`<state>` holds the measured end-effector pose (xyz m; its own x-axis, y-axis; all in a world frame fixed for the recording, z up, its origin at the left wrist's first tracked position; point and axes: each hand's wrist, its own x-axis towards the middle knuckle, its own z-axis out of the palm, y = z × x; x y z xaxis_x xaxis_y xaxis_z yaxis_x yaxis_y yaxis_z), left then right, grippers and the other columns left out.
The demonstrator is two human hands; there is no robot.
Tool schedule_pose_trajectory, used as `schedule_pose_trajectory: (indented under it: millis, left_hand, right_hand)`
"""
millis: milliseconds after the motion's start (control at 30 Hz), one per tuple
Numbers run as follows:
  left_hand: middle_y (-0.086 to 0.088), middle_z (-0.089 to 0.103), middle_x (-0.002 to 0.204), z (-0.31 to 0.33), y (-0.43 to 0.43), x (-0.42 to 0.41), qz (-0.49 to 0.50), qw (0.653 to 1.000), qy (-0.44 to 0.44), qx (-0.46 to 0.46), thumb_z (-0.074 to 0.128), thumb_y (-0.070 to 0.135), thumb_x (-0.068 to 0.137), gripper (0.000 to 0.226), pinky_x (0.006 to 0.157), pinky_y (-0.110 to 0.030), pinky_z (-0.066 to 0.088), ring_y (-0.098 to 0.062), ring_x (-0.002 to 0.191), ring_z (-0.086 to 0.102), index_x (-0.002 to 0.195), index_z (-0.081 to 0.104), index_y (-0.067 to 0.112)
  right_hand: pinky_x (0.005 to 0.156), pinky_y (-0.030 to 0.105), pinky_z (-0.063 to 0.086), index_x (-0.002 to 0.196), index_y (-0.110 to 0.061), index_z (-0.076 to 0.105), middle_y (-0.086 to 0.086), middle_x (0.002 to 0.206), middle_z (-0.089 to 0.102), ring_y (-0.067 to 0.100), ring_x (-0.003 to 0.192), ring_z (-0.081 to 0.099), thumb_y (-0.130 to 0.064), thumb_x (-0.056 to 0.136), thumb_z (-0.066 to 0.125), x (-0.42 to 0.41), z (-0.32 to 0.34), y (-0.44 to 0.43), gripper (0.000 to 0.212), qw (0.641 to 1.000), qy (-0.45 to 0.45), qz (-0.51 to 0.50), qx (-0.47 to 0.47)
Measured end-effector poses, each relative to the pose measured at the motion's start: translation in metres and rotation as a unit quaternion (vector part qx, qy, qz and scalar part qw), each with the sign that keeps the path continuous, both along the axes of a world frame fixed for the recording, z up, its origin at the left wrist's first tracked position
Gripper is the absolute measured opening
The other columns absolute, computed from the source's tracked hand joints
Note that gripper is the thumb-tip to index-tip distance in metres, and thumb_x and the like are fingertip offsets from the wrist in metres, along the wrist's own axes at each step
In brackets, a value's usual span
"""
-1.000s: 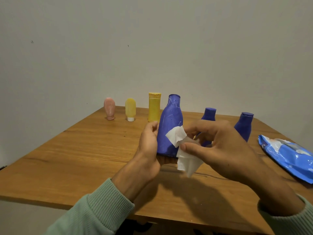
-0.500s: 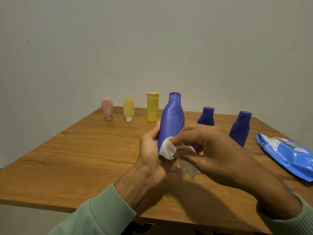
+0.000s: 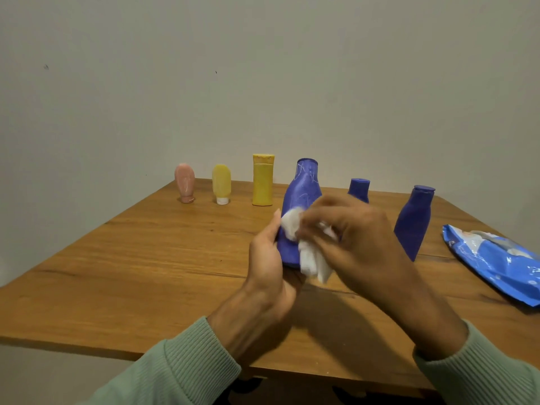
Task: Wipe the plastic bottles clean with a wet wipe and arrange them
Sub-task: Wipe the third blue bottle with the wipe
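A tall blue bottle with white scuff marks stands upright above the table's middle, its lower part gripped from the left by my left hand. My right hand holds a crumpled white wet wipe against the bottle's front and right side. Two more blue bottles stand behind: a small one, partly hidden by my right hand, and a larger one to the right.
At the back left of the wooden table stand a pink bottle, a pale yellow tube and a yellow bottle in a row. A blue wet-wipe pack lies at the right edge. A wall rises behind.
My right hand has slid the wipe up along the bottle's side from its low position half a second ago. The left hand keeps its grip; the bottle stays in place.
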<state>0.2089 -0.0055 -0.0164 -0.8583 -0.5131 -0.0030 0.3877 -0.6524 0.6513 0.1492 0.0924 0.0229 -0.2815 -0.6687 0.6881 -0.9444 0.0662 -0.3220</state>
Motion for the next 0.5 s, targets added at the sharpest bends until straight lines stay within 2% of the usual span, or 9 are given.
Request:
schedule_pose_trajectory:
  millis: [67, 100, 200, 267, 333, 400, 500]
  left_hand:
    - [-0.010, 0.070, 0.077, -0.001, 0.000, -0.002, 0.010, 1.000, -0.014, -0.014, 0.040, 0.040, 0.100, 0.042, 0.057, -0.032, 0.052, -0.019, 0.061, 0.066, 0.104, 0.067, 0.008]
    - [-0.010, 0.070, 0.078, -0.002, -0.001, -0.002, 0.009, 1.000, -0.017, -0.013, 0.041, 0.041, 0.099, 0.042, 0.060, -0.034, 0.052, -0.019, 0.063, 0.066, 0.106, 0.067, 0.008]
    - [-0.012, 0.065, 0.073, -0.003, -0.003, -0.001, -0.009, 1.000, -0.023, 0.015, 0.048, 0.043, 0.095, 0.043, 0.071, -0.038, 0.052, -0.023, 0.066, 0.065, 0.091, 0.069, 0.006]
    - [-0.010, 0.064, 0.067, -0.003, -0.003, -0.001, -0.006, 1.000, -0.014, 0.016, 0.047, 0.041, 0.097, 0.042, 0.062, -0.031, 0.054, -0.020, 0.060, 0.065, 0.086, 0.067, 0.005]
    - [-0.007, 0.067, 0.068, -0.005, -0.003, -0.005, 0.004, 1.000, -0.008, 0.010, 0.045, 0.035, 0.098, 0.036, 0.053, -0.026, 0.053, -0.016, 0.058, 0.066, 0.095, 0.066, 0.007]
    - [-0.006, 0.069, 0.073, -0.004, -0.002, -0.005, 0.012, 1.000, -0.010, 0.004, 0.046, 0.036, 0.097, 0.035, 0.057, -0.029, 0.054, -0.015, 0.062, 0.067, 0.103, 0.066, 0.009]
    - [-0.010, 0.065, 0.073, -0.005, -0.004, -0.002, -0.011, 1.000, -0.021, 0.013, 0.049, 0.045, 0.095, 0.043, 0.064, -0.033, 0.055, -0.020, 0.067, 0.066, 0.102, 0.066, 0.006]
  right_hand:
    - [0.070, 0.009, 0.043, 0.095, -0.013, 0.070, -0.009, 0.094, 0.058, 0.002, 0.082, 0.056, -0.014, 0.082, 0.069, -0.005, -0.001, -0.001, 0.013, 0.999, -0.005, -0.044, -0.020]
    - [0.071, 0.010, 0.043, 0.096, -0.014, 0.070, -0.008, 0.095, 0.058, 0.002, 0.083, 0.056, -0.015, 0.082, 0.069, -0.004, -0.001, -0.001, 0.014, 0.999, -0.009, -0.039, -0.010]
    - [0.075, 0.011, 0.047, 0.098, -0.020, 0.072, -0.014, 0.095, 0.057, 0.000, 0.088, 0.057, -0.017, 0.081, 0.070, 0.006, -0.002, -0.001, 0.018, 0.997, -0.022, 0.032, 0.061]
    - [0.076, 0.009, 0.046, 0.101, -0.020, 0.071, -0.014, 0.095, 0.059, -0.002, 0.087, 0.057, -0.017, 0.080, 0.071, 0.007, -0.003, -0.005, 0.021, 0.998, -0.023, 0.027, 0.045]
    - [0.080, 0.008, 0.046, 0.102, -0.016, 0.069, -0.009, 0.096, 0.064, -0.005, 0.084, 0.056, -0.015, 0.079, 0.072, 0.004, -0.006, -0.009, 0.023, 0.999, -0.035, -0.008, -0.030]
    - [0.081, 0.005, 0.044, 0.103, -0.016, 0.068, -0.008, 0.096, 0.064, -0.009, 0.081, 0.053, -0.015, 0.080, 0.072, 0.006, -0.005, -0.011, 0.024, 0.998, -0.035, -0.034, -0.049]
    - [0.078, 0.006, 0.041, 0.104, -0.020, 0.068, -0.014, 0.094, 0.056, -0.004, 0.082, 0.053, -0.019, 0.084, 0.068, 0.017, 0.002, -0.010, 0.021, 0.997, -0.025, -0.011, 0.078]
